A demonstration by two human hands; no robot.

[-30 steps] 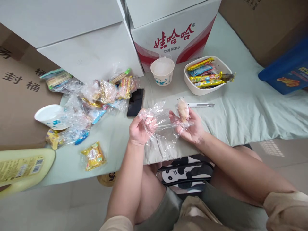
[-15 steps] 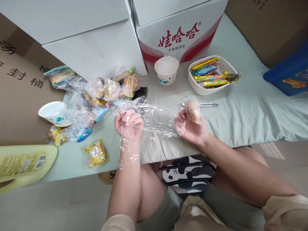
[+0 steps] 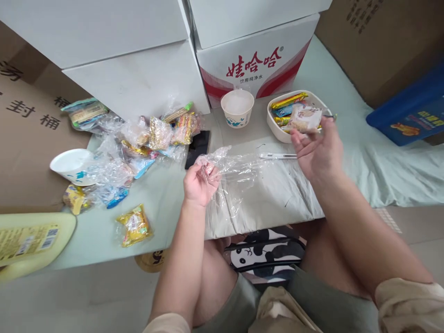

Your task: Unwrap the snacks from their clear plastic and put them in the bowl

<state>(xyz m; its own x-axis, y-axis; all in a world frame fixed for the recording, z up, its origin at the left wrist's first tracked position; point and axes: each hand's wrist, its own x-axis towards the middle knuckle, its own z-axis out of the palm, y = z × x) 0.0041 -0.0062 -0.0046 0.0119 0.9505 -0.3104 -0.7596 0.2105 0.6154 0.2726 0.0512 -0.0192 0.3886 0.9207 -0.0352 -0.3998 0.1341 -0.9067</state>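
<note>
In the head view, the clear plastic film (image 3: 239, 167) is found gathered in the left hand (image 3: 201, 183), its near-side folds pinched between bent fingers and thumb. The film is spread loosely to the right, above the cloth (image 3: 166, 194). The wrapped snack (image 3: 305, 119) is held at the fingertips of the right hand (image 3: 319, 150), with the fingers at its near side and the thumb at its right. It is positioned over the near right part of the white bin (image 3: 275, 129), by which yellow and blue packets (image 3: 287, 101) are contained; whether these are touched by it cannot be told.

A utility knife (image 3: 275, 156) is noted on the cloth between the hands, its right end being hidden by the right hand. A paper cup (image 3: 237, 119) is stood upright to the left of the bin, before a printed carton (image 3: 256, 67). A dark phone (image 3: 197, 149) is laid just beyond the left hand. A pile of wrapped snacks (image 3: 161, 132) is located farther left, and a yellow packet (image 3: 134, 225) is placed apart near the cloth's near edge.
</note>
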